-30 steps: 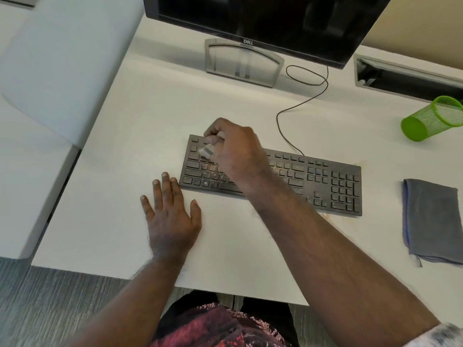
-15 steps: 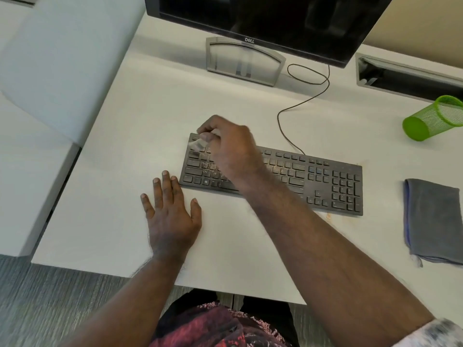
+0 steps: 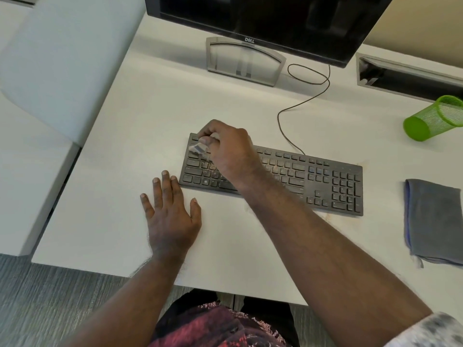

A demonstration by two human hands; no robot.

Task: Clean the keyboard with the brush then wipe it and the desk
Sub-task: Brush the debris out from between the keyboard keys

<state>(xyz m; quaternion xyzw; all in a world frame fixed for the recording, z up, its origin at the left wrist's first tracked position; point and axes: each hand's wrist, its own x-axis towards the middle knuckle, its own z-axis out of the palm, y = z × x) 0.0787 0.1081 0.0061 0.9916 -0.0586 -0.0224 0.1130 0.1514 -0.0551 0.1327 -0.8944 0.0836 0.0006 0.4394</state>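
The right hand (image 3: 230, 151) is over the left end of the black keyboard (image 3: 300, 176), and its grip is clenched around a small brush (image 3: 198, 148). Only the pale, blurred tip of the brush shows below the fingers, at the upper left keys, so I cannot tell if the bristles touch them. Some light crumbs or dust lie on the keys just under this hand. The left hand (image 3: 170, 216) lies flat on the white table (image 3: 130, 146) with straight fingers, holding nothing (its grip is released), and its fingertips are just beside the front left corner of the keyboard.

The keyboard lies near the middle of the table, a little turned, and its thin cable (image 3: 295, 106) runs back toward the monitor (image 3: 270, 21). The monitor stands on a grey stand (image 3: 244, 61) at the back edge. At the right, well apart from the keyboard, a folded grey cloth (image 3: 433, 221) lies flat on the table. Behind it, a green mesh cup (image 3: 433, 118) lies on its side. A few small stains are visible on the table near the front right part of the keyboard.
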